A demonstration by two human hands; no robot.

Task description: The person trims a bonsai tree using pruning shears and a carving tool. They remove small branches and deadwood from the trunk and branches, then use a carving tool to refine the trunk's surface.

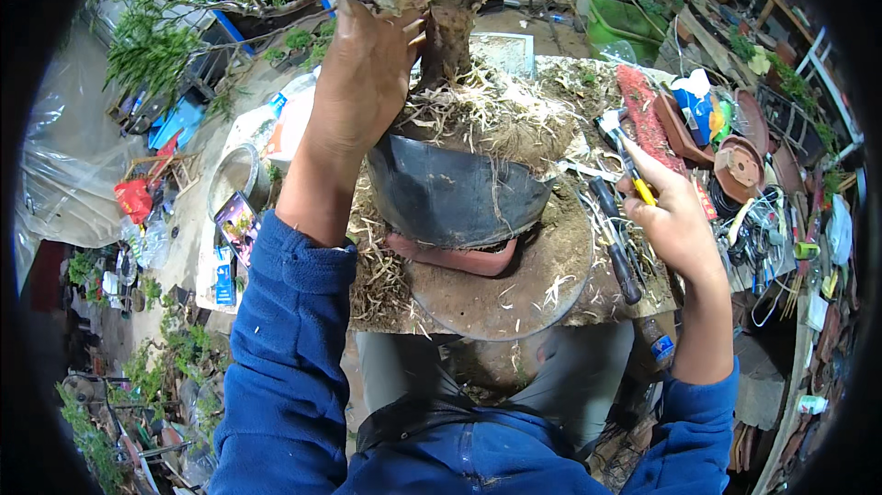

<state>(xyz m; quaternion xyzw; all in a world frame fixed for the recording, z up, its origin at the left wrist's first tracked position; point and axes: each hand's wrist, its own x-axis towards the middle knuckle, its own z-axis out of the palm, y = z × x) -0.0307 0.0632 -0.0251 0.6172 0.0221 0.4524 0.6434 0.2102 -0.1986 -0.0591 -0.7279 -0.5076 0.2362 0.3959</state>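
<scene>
In the head view, the left hand (pixel 367 68) is at eleven o'clock, half-curled against the tree trunk (pixel 450 40) at twelve; whether it grips cannot be told. The black pot (pixel 459 190) tilts at centre below the roots (pixel 491 118). At three, the right hand (pixel 675 219) closes around a yellow-and-black-handled tool (pixel 644 190).

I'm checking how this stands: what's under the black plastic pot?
Beneath the black plastic pot shows the front of a reddish-brown tray, with a round, dirt-strewn board below. The pot covers the tray's back and most of its inside.
</scene>
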